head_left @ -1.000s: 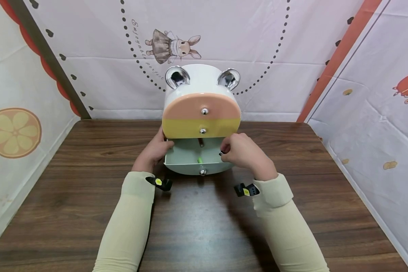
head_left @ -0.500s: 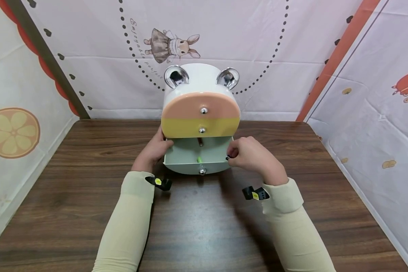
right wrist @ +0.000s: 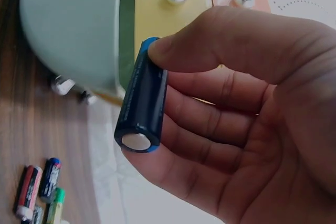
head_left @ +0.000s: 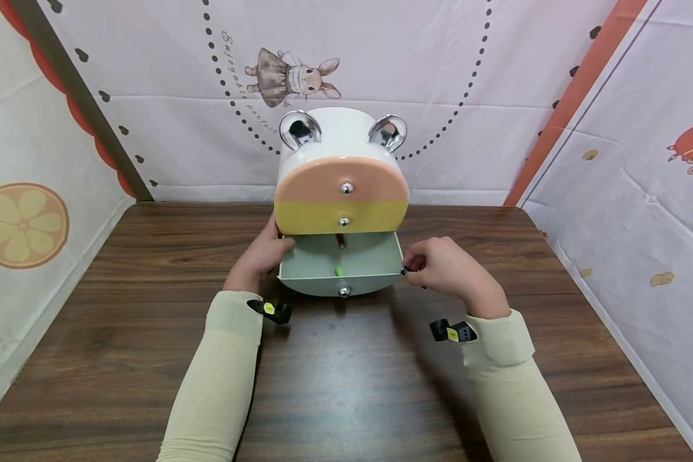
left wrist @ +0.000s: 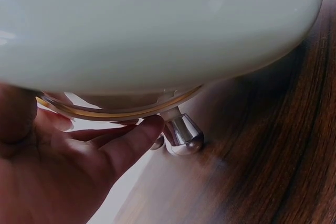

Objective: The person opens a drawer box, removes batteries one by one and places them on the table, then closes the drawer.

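A small drawer cabinet (head_left: 346,138) with a white body, chrome ears and orange and yellow fronts stands on the table. Its pale green bottom drawer (head_left: 312,287) is pulled out. Inside lie a small green cylinder (head_left: 339,271) and a brown one (head_left: 341,240). My left hand (head_left: 258,258) holds the cabinet's lower left side, and its fingers reach underneath near a chrome foot (left wrist: 182,134) in the left wrist view. Just outside the drawer's right edge, my right hand (head_left: 453,273) pinches a dark blue battery (right wrist: 140,100) between thumb and fingers.
In the right wrist view several batteries (right wrist: 29,190) lie on the wood table (head_left: 346,385), beyond the cabinet's feet. Printed cloth (head_left: 427,58) closes off the back and both sides.
My right hand has moved right and slightly toward me with the battery, from over the drawer to outside its right edge. The left hand and cabinet stay put.
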Action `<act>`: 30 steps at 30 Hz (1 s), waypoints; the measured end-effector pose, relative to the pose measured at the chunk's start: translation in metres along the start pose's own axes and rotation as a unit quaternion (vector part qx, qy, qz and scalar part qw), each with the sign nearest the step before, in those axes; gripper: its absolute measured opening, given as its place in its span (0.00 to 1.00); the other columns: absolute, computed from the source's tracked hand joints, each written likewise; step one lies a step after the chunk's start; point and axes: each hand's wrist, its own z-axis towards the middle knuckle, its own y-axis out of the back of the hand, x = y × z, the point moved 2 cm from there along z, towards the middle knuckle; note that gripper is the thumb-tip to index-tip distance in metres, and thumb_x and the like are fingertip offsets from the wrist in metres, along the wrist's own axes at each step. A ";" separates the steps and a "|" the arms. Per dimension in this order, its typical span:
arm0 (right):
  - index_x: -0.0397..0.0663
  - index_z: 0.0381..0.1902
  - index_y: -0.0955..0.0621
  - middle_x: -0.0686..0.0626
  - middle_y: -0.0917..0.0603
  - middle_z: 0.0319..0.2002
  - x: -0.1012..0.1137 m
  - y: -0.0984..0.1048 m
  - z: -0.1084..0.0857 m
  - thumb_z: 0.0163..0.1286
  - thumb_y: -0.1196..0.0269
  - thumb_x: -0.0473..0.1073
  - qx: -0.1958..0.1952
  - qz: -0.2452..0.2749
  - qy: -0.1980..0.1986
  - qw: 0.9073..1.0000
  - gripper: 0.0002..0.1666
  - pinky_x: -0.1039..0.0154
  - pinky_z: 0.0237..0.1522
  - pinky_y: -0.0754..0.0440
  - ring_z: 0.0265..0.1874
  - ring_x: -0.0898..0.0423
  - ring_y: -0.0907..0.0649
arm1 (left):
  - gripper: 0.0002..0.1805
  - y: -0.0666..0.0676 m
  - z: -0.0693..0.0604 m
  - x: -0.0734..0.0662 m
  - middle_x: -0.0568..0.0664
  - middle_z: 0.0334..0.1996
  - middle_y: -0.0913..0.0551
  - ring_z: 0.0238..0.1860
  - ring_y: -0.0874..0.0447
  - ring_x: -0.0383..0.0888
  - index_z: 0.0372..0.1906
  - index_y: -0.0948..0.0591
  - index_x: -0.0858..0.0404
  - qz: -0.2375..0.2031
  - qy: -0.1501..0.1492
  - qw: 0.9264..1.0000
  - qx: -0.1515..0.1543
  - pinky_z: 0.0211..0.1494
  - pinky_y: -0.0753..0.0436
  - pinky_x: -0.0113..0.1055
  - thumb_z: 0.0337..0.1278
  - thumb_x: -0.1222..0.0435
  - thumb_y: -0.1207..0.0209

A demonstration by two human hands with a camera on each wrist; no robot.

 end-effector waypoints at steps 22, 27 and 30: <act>0.44 0.39 0.15 0.49 0.14 0.34 -0.045 -0.021 -0.001 0.59 0.35 0.40 0.010 -0.012 -0.065 0.998 0.10 0.61 0.32 0.21 0.29 0.57 0.19 | 0.49 -0.005 -0.012 -0.020 0.52 0.78 0.59 0.73 0.52 0.53 0.77 0.66 0.43 -0.006 0.010 1.000 0.006 0.66 0.37 0.53 0.59 0.77 0.57; 0.43 0.38 0.15 0.48 0.14 0.32 -0.054 -0.030 0.001 0.59 0.35 0.39 0.010 -0.021 -0.075 0.997 0.09 0.62 0.31 0.22 0.29 0.56 0.20 | 0.49 -0.005 -0.011 -0.020 0.52 0.78 0.58 0.73 0.52 0.53 0.77 0.65 0.42 -0.010 0.018 1.000 0.003 0.68 0.38 0.54 0.59 0.77 0.57; 0.43 0.37 0.15 0.49 0.14 0.31 -0.059 -0.034 0.003 0.59 0.35 0.39 0.005 -0.029 -0.074 0.997 0.08 0.61 0.31 0.22 0.28 0.56 0.20 | 0.49 -0.005 -0.011 -0.020 0.52 0.78 0.58 0.74 0.53 0.53 0.77 0.65 0.42 -0.010 0.020 1.000 0.002 0.69 0.39 0.54 0.60 0.77 0.57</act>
